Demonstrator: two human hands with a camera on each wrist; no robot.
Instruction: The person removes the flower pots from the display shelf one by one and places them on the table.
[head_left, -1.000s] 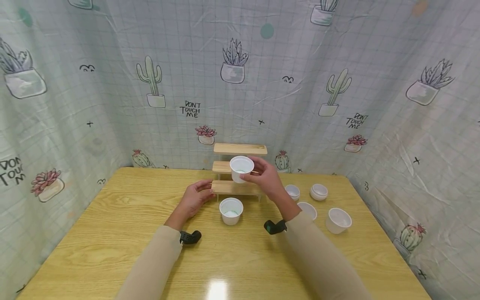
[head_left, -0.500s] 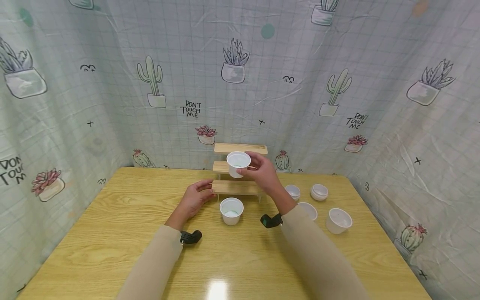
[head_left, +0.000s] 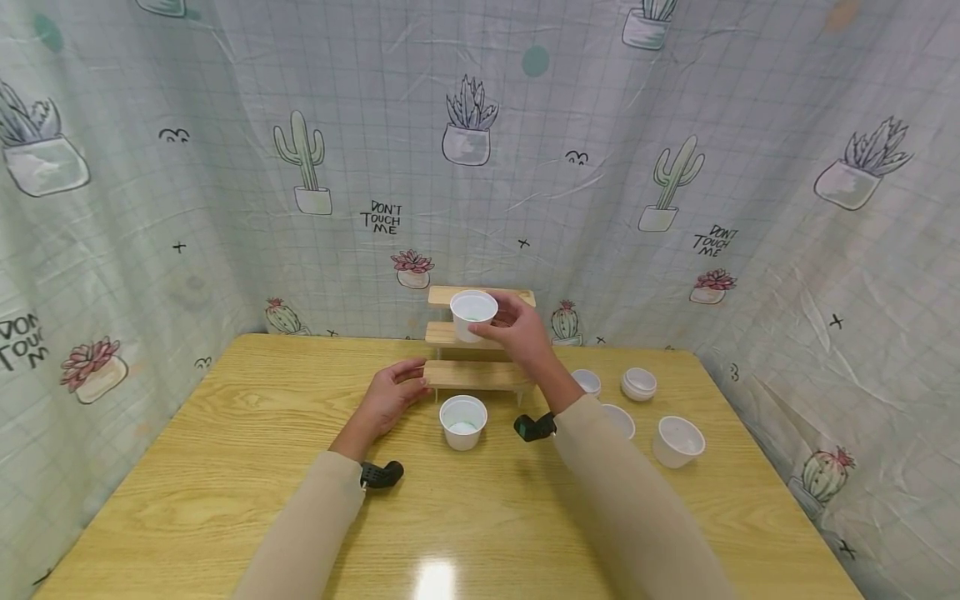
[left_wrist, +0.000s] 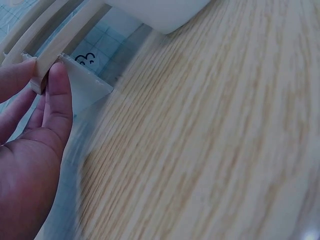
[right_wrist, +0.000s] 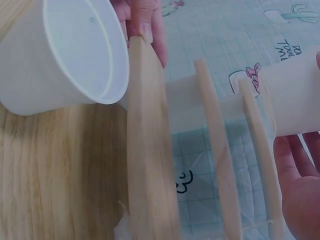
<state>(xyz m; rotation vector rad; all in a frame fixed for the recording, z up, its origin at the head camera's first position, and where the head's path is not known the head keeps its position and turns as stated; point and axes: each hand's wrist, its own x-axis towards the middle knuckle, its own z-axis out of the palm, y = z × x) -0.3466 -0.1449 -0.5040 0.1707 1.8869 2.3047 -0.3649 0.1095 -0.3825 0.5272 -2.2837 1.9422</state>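
A small three-step wooden display rack [head_left: 476, 375] stands at the back of the table. My left hand [head_left: 388, 398] is at the left end of its lowest step; in the left wrist view, thumb and fingers pinch the end of that wooden board [left_wrist: 55, 52]. My right hand [head_left: 523, 333] holds a white plastic tub [head_left: 471, 320] upright by its right side. In the head view the tub overlaps the upper steps. Another white tub [head_left: 461, 427] stands on the table in front of the rack. From the right wrist, the held tub [right_wrist: 295, 95] shows beside the top step.
To the right stand more white vessels: a tub [head_left: 677, 442], a pair of stacked bowls [head_left: 638, 384], a small bowl [head_left: 587, 382], and a tub [head_left: 618, 422] partly hidden by the right sleeve. A printed cactus curtain [head_left: 480, 208] hangs behind the table [head_left: 300, 392].
My right hand has raised the tub from over the lowest step to near the top step, drifting slightly left. The left hand and the tub on the table have stayed put.
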